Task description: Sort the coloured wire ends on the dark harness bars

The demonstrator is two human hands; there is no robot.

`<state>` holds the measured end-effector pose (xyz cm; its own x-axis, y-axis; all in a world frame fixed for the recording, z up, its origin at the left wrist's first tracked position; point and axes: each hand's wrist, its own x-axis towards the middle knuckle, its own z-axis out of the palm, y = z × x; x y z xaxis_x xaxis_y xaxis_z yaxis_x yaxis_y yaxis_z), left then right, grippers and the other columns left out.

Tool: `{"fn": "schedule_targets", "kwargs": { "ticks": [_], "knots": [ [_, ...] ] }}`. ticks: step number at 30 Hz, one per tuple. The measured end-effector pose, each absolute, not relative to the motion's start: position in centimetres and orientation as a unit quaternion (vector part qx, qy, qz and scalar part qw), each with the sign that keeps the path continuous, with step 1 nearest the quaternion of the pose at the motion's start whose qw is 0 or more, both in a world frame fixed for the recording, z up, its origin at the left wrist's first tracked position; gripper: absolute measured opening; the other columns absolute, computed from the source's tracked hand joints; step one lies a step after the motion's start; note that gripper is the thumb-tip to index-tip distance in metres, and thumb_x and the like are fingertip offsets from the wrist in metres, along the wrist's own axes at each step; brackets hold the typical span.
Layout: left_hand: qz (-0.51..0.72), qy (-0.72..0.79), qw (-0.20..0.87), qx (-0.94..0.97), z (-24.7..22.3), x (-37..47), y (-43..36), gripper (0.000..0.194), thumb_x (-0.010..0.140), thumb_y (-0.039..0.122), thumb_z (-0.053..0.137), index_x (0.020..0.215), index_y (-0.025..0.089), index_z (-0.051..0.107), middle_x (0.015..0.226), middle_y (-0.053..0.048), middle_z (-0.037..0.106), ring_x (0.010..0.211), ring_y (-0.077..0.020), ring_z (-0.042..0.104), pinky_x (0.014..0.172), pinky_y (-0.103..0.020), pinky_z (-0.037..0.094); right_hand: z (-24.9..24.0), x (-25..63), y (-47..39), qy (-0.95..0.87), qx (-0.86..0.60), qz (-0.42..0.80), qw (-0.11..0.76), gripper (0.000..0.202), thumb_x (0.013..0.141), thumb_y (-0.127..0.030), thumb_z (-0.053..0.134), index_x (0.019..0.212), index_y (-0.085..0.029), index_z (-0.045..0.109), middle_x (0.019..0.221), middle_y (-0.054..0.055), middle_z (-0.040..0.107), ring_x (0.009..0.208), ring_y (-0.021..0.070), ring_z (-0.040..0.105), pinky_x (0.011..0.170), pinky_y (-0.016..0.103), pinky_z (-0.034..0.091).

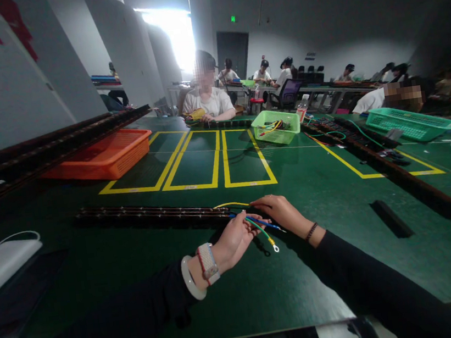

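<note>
A long dark terminal strip (148, 214) lies across the green table (319, 190) in front of me. My left hand (234, 240) pinches short coloured wires (263, 227), green, yellow and blue, at the strip's right end; one wire ends in a ring lug. My right hand (279, 211) rests beside it, fingertips on the strip's end where a yellow wire (230, 205) curves out. A white bangle and a watch sit on my left wrist.
An orange basket (103, 157) stands at the left, a light green basket (277, 126) with wires beyond the yellow floor-tape boxes. A small black bar (390, 218) lies to the right. Another long strip (377, 157) runs along the right. People sit across the table. A white device (1, 264) lies at the near left.
</note>
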<state>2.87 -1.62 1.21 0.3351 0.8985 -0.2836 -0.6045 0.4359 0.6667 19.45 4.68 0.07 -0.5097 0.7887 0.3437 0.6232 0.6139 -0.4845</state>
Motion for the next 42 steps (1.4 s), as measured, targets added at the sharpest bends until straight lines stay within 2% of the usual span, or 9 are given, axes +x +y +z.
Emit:
{"fn": "schedule_targets", "kwargs": {
  "ticks": [9,12,16,20,23,27,34,38,42],
  "knots": [
    [0.478,0.302,0.793,0.228,0.5,2.9,-1.3,0.031,0.092,0.023,0.036,0.076,0.010,0.060,0.081,-0.013,0.067,0.086,-0.0196,0.062,0.090,-0.036,0.042,0.9,19.8,3.9,-0.891,-0.389,0.124,0.198,0.024,0.092,-0.024,0.047,0.107,-0.023,0.065,0.094,0.005,0.068,0.085,0.0175,0.062,0.076,0.029,0.048],
    [0.467,0.307,0.797,0.230,0.6,2.8,-1.3,0.032,0.092,0.025,0.037,0.076,0.010,0.061,0.081,-0.013,0.067,0.088,-0.0193,0.062,0.091,-0.034,0.041,1.7,20.4,3.4,-0.880,-0.393,0.078,0.254,0.025,0.093,-0.028,0.045,0.108,-0.022,0.064,0.095,0.007,0.064,0.087,0.0179,0.059,0.078,0.030,0.047],
    [0.472,0.299,0.802,0.209,0.6,2.8,-1.3,0.032,0.092,0.025,0.036,0.078,0.011,0.061,0.080,-0.010,0.067,0.086,-0.0181,0.062,0.089,-0.033,0.043,3.0,20.8,2.5,-0.884,-0.344,0.063,0.311,0.026,0.094,-0.031,0.041,0.096,-0.018,0.064,0.090,0.007,0.061,0.087,0.0173,0.056,0.079,0.031,0.045],
    [0.465,0.304,0.809,0.193,0.4,2.7,-1.3,0.032,0.092,0.026,0.038,0.075,0.012,0.060,0.077,-0.009,0.066,0.083,-0.0172,0.062,0.086,-0.033,0.044,4.1,20.3,1.3,-0.928,-0.265,0.043,0.260,0.026,0.091,-0.038,0.048,0.085,-0.018,0.063,0.083,0.007,0.060,0.080,0.0177,0.054,0.075,0.032,0.042],
    [0.445,0.289,0.822,0.207,0.1,2.7,-1.2,0.031,0.091,0.031,0.041,0.078,0.012,0.061,0.081,-0.009,0.067,0.086,-0.0182,0.061,0.086,-0.033,0.044,4.5,19.6,0.7,-0.942,-0.270,0.039,0.195,0.026,0.086,-0.043,0.055,0.083,-0.018,0.062,0.082,0.006,0.058,0.079,0.0175,0.052,0.073,0.030,0.039],
    [0.465,0.252,0.819,0.223,-0.4,2.8,-0.9,0.026,0.090,0.029,0.042,0.088,0.011,0.061,0.090,-0.010,0.067,0.095,-0.0195,0.059,0.091,-0.035,0.041,4.6,19.2,0.6,-0.938,-0.312,0.050,0.145,0.019,0.077,-0.035,0.066,0.082,-0.018,0.060,0.083,0.004,0.055,0.078,0.0166,0.051,0.070,0.028,0.038],
    [0.469,0.259,0.814,0.225,0.1,3.0,-1.2,0.028,0.092,0.031,0.041,0.092,0.011,0.060,0.095,-0.012,0.066,0.099,-0.0195,0.058,0.096,-0.037,0.039,4.2,19.4,0.8,-0.910,-0.350,0.128,0.183,0.008,0.073,-0.016,0.060,0.081,-0.017,0.058,0.082,0.002,0.057,0.074,0.0139,0.053,0.066,0.024,0.041],
    [0.459,0.248,0.820,0.233,0.2,2.9,-1.2,0.035,0.090,0.040,0.042,0.090,0.010,0.061,0.099,-0.014,0.066,0.102,-0.0194,0.058,0.098,-0.036,0.037,3.9,19.8,1.3,-0.865,-0.404,0.198,0.221,0.010,0.078,-0.018,0.056,0.087,-0.017,0.061,0.067,-0.002,0.058,0.060,0.0110,0.052,0.056,0.021,0.040],
    [0.452,0.239,0.818,0.264,0.0,2.8,-1.1,0.042,0.089,0.045,0.041,0.098,0.010,0.062,0.103,-0.014,0.066,0.104,-0.0199,0.058,0.099,-0.036,0.036,3.7,20.0,1.7,-0.840,-0.431,0.193,0.268,0.012,0.082,-0.024,0.055,0.088,-0.018,0.064,0.066,-0.001,0.060,0.058,0.0112,0.053,0.055,0.022,0.040]
  ]
}}
